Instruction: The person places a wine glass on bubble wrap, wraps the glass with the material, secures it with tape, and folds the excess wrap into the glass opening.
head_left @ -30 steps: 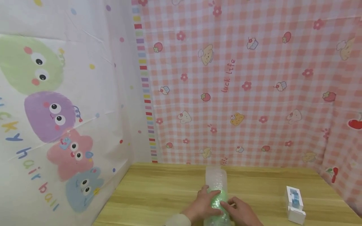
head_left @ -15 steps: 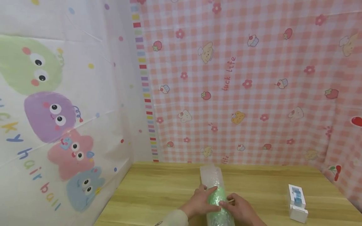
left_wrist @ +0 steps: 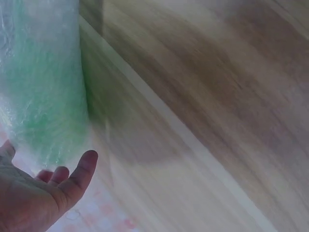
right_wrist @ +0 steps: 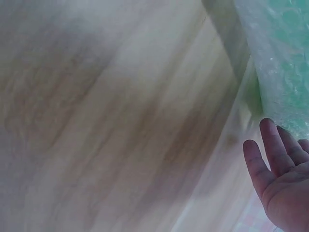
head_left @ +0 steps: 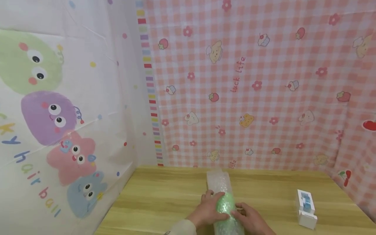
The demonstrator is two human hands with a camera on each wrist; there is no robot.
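A long bundle of clear bubble wrap (head_left: 216,182) lies on the table in the head view, with something green (head_left: 226,203) showing through its middle. What the green thing is, the wrap hides. My left hand (head_left: 207,210) grips the bundle from its left side, thumb and fingers spread over the green part. From the right, my right hand (head_left: 252,219) holds its side, with thumb and forefinger close together at the edge. In the left wrist view the left fingers (left_wrist: 83,170) reach round the bundle's end. The right fingers (right_wrist: 275,150) lie against its side in the right wrist view.
A small white box (head_left: 307,218) with a blue item on it stands at the right of the wooden table (head_left: 164,189). A pink checked cloth (head_left: 252,104) hangs behind the table, and a white cartoon-printed sheet (head_left: 117,91) hangs on the left.
The bundle's far end has swung slightly left, so the bundle now lies tilted. Both hands have stayed on it with little movement. The head view has shifted a little.
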